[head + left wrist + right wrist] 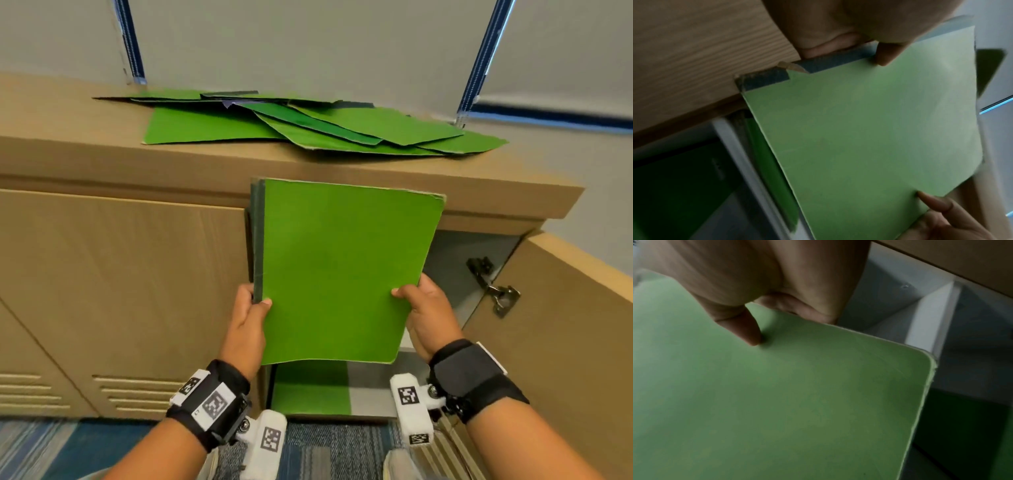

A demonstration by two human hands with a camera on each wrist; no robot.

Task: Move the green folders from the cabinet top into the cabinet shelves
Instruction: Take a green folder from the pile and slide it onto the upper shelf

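I hold a green folder [339, 270] with a dark taped spine in front of the open cabinet compartment, tilted with its top toward the cabinet. My left hand [251, 308] pinches its spine edge, thumb on the front cover. My right hand [416, 301] pinches the opposite edge, thumb on the cover. The same folder [869, 121] fills the left wrist view, and the folder [777, 402] fills the right wrist view too. Several more green folders [308, 123] lie scattered on the wooden cabinet top [85, 137]. Another green folder [308, 387] lies on a lower shelf inside.
The right cabinet door [565, 342] stands open, its metal hinge [493, 287] exposed. The left door [120, 274] is closed. A grey shelf [929, 318] shows inside the compartment. Patterned blue carpet [51, 448] covers the floor below; window blinds hang behind the cabinet.
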